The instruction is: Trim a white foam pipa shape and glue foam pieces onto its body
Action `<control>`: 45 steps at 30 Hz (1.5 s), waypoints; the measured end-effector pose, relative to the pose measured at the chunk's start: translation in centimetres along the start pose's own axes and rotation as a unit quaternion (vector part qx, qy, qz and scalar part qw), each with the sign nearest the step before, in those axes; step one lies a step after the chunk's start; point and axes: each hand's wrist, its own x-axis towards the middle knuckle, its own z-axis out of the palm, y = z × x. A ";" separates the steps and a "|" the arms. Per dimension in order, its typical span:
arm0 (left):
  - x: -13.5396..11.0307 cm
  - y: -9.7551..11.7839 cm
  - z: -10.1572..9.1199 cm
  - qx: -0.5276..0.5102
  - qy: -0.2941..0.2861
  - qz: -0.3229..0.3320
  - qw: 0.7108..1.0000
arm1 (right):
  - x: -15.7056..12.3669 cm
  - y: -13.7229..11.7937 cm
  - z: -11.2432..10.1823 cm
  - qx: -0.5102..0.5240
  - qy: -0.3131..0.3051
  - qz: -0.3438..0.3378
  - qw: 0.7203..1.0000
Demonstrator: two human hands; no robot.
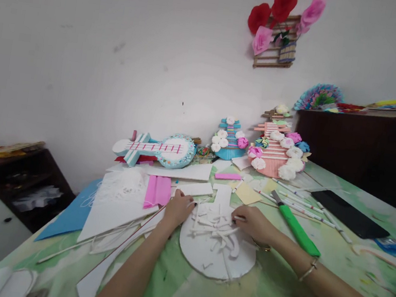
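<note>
Soft muted light, wall (198, 94) palest near centre, black right-hand corners, slight blur

Two hands show at the centre of the frame: one left hand (177, 209) and one right hand (255, 225), with two bracelets (308, 271) on the right arm. Between them is one round white board (200, 259); its white scraps (233, 247) overlap too much to count. Right of centre are one green-handled cutter (297, 229) and one black phone (349, 214). Left of centre is one blue sheet (69, 211). Mid-frame are one guitar-shaped model (154, 148) and two flower-covered models, one blue (232, 153), one pink (269, 166). Upper right, four paper flowers: two red (284, 4), two pink (262, 40).
</note>
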 end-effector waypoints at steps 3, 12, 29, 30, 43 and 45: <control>0.3 -0.7 -0.3 0.014 -0.001 -0.020 1.000 | -1.1 -0.2 0.1 -0.017 -0.019 -0.025 0.999; 2.1 -0.8 -1.2 0.036 0.012 -0.039 0.999 | -2.8 0.6 0.1 0.004 -0.025 -0.010 1.000; 7.7 -0.1 0.2 -0.017 -0.039 -0.043 0.998 | -3.7 -0.5 -1.7 -0.007 0.042 -0.103 0.994; 7.3 0.2 -0.1 -0.026 -0.035 -0.027 0.999 | -3.8 -0.6 -1.7 -0.016 0.047 -0.088 0.995; 0.1 3.7 -1.9 -0.081 -0.113 0.229 0.963 | -3.7 -1.3 -1.4 0.059 0.132 -0.020 0.989; -0.1 3.6 -1.9 -0.072 -0.111 0.219 0.967 | -3.7 -1.3 -1.6 0.063 0.151 -0.018 0.986</control>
